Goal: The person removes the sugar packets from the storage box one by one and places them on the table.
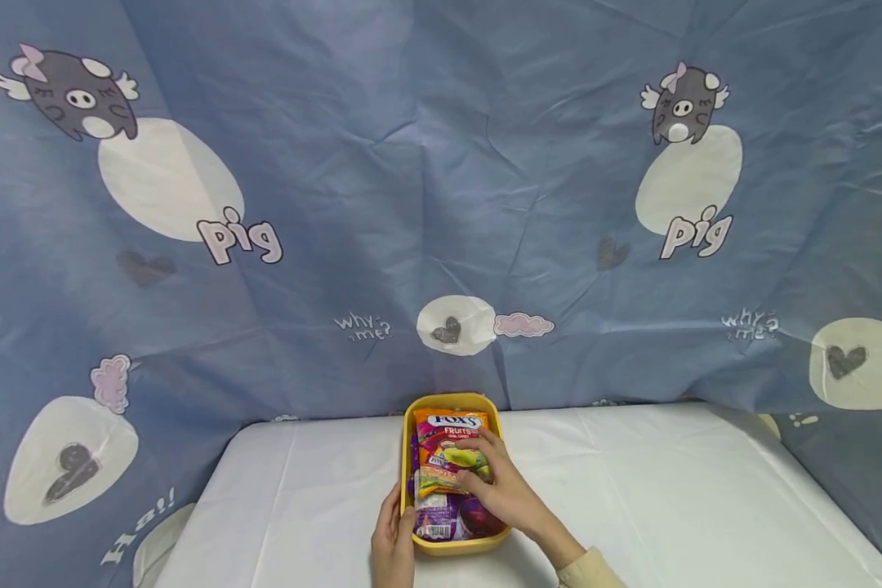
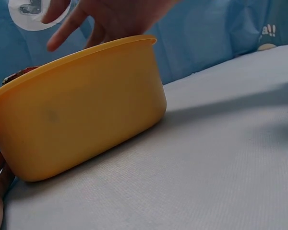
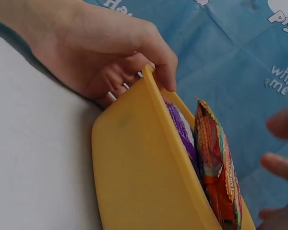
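A yellow plastic container [image 1: 459, 549] holds an orange Fox's Fruits candy bag [image 1: 457, 429] on top of a purple packet [image 1: 435, 521]. My left hand [image 1: 394, 535] grips the container's left wall near its front corner. In the right wrist view, the left hand's thumb [image 3: 167, 76] hooks over the rim while the other fingers stay outside. My right hand [image 1: 510, 496] hovers over the candy bag with fingers spread. From the left wrist, that right hand [image 2: 122, 19] shows above the rim; the right wrist view has its fingers [image 3: 281, 167] apart from the bag.
The container stands on a white-covered table [image 1: 323, 490], close to its back edge. Behind the table hangs a blue cloth [image 1: 338, 245] printed with pigs, hearts and words; it also drapes down at both sides.
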A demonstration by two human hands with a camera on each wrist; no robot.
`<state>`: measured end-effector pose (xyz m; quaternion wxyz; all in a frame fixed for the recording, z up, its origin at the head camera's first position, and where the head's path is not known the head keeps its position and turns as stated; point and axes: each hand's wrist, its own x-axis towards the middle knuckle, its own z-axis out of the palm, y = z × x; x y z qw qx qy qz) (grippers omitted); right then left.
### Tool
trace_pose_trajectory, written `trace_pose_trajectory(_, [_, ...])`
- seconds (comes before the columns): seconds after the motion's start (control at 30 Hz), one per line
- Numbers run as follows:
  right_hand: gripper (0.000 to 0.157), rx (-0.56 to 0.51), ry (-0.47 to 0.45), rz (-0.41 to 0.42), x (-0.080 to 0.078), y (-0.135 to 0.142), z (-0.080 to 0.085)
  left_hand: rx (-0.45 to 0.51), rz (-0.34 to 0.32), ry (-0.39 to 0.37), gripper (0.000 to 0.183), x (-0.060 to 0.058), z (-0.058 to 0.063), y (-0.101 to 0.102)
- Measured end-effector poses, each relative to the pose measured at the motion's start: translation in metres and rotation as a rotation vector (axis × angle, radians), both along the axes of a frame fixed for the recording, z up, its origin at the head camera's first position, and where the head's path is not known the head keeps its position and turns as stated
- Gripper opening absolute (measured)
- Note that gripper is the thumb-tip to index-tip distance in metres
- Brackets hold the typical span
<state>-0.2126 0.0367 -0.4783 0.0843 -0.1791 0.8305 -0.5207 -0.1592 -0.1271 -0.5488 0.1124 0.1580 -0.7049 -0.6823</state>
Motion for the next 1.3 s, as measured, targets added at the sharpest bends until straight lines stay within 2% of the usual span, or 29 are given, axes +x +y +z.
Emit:
trace_pose_trajectory(0.13, [0.034,-0.006,-0.071,-0.077,-0.004,-0.004,0.001,-0.003,0.001,-0.008,0.054,0.001,0.0,-0.001])
trace_pose_trajectory(0.33, [0.032,0.054,-0.116,-0.113,-0.008,-0.01,0.002,-0.006,0.001,0.009,0.054,0.001,0.0,0.0])
trace_pose_trajectory(0.5, [0.033,0.074,-0.179,-0.08,-0.011,-0.011,-0.001,-0.014,0.013,0.001,0.052,0.0,-0.001,0.001])
trace_pose_trajectory(0.63, [0.039,0.088,-0.181,-0.047,-0.014,-0.01,-0.002,-0.018,0.021,-0.004,0.053,-0.001,-0.002,0.001])
trace_pose_trajectory(0.87, [0.059,0.028,-0.216,-0.089,-0.017,-0.008,-0.003,-0.018,0.029,0.009,0.053,0.0,-0.003,0.002])
trace_pose_trajectory(0.97, [0.054,0.01,-0.207,-0.091,-0.016,-0.007,0.0,-0.012,0.029,0.019,0.052,0.001,-0.003,0.003])
trace_pose_trajectory(1.17, [0.044,-0.103,-0.166,-0.107,-0.017,-0.004,0.007,-0.03,0.047,0.028,0.052,0.001,-0.003,0.003])
trace_pose_trajectory(1.3, [0.041,-0.191,-0.213,-0.127,-0.022,-0.003,0.007,-0.017,0.044,0.036,0.05,0.001,-0.002,0.004])
